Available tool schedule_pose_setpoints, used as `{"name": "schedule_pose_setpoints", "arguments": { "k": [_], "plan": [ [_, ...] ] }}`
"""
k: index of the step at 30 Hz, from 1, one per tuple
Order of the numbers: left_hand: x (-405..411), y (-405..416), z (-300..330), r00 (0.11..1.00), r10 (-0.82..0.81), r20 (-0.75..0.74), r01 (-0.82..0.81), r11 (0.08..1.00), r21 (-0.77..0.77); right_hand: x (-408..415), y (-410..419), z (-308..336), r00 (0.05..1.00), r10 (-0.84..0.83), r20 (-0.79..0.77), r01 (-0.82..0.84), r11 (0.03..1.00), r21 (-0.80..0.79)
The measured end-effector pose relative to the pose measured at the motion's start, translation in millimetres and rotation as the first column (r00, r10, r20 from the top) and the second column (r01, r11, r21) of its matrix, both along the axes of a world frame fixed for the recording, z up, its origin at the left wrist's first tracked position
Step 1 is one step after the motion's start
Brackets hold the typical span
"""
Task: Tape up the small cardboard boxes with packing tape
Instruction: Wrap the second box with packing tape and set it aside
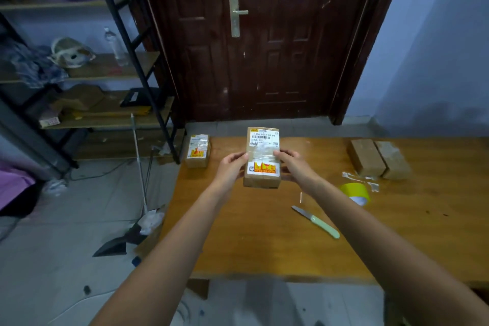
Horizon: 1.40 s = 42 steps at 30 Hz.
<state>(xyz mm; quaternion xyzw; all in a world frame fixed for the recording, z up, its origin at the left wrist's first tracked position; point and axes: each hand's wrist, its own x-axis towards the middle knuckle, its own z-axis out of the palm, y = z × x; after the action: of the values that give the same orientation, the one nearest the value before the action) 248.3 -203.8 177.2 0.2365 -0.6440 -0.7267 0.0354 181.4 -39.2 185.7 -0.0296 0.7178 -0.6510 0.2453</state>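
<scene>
I hold a small cardboard box above the wooden table, its labelled top facing me and clear tape across its middle. My left hand grips its left side with the thumb on top. My right hand grips its right side the same way. A second labelled, taped box sits at the table's far left corner. Two plain boxes lie side by side at the far right. A yellow roll of packing tape lies on the table right of my right forearm.
A knife with a pale green handle lies on the table near my right forearm. Scraps of clear tape sit by the plain boxes. A dark door is ahead, a metal shelf rack to the left, a dustpan on the floor.
</scene>
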Motion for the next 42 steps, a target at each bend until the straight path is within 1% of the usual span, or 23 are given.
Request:
{"name": "schedule_pose_setpoints", "arguments": {
  "k": [4,10,18,22,26,30,35,39,42],
  "plan": [
    [5.9,-24.9,-6.2,1.0,-0.021,0.023,0.022,0.999,-0.028,9.7,-28.2,-5.5,0.999,-0.036,0.027,0.036,0.999,0.004],
    [-5.1,-53.9,-23.6,0.997,0.033,0.07,-0.025,0.994,-0.111,-2.0,-63.1,-21.9,0.998,-0.053,0.028,0.052,0.998,0.036],
    [-45.1,-105.7,-47.4,0.984,0.065,0.168,-0.021,0.968,-0.252,-53.3,-110.2,-58.2,0.999,-0.001,0.042,0.0,1.0,0.018],
    [-73.5,-123.7,-61.1,0.982,0.071,0.176,-0.014,0.952,-0.307,-87.0,-131.7,-76.3,0.999,0.014,0.04,-0.016,0.998,0.065],
    [-96.4,-134.0,-81.9,0.974,0.074,0.216,0.007,0.936,-0.353,-112.0,-146.6,-99.0,0.998,0.034,0.058,-0.039,0.995,0.091],
    [-108.4,-148.6,-105.0,0.947,0.104,0.305,0.016,0.93,-0.367,-130.5,-158.0,-122.2,0.995,0.036,0.097,-0.047,0.993,0.108],
    [-119.5,-164.8,-129.0,0.881,0.106,0.46,0.02,0.965,-0.26,-148.4,-180.2,-144.1,0.991,0.043,0.13,-0.061,0.988,0.143],
    [-130.3,-176.4,-147.6,0.842,0.136,0.522,-0.082,0.989,-0.125,-161.9,-198.6,-160.9,0.988,0.034,0.153,-0.061,0.982,0.178],
    [-135.8,-181.7,-160.5,0.828,0.124,0.546,-0.18,0.982,0.05,-171.6,-208.2,-175.3,0.988,0.033,0.149,-0.066,0.973,0.22]
  ]
}}
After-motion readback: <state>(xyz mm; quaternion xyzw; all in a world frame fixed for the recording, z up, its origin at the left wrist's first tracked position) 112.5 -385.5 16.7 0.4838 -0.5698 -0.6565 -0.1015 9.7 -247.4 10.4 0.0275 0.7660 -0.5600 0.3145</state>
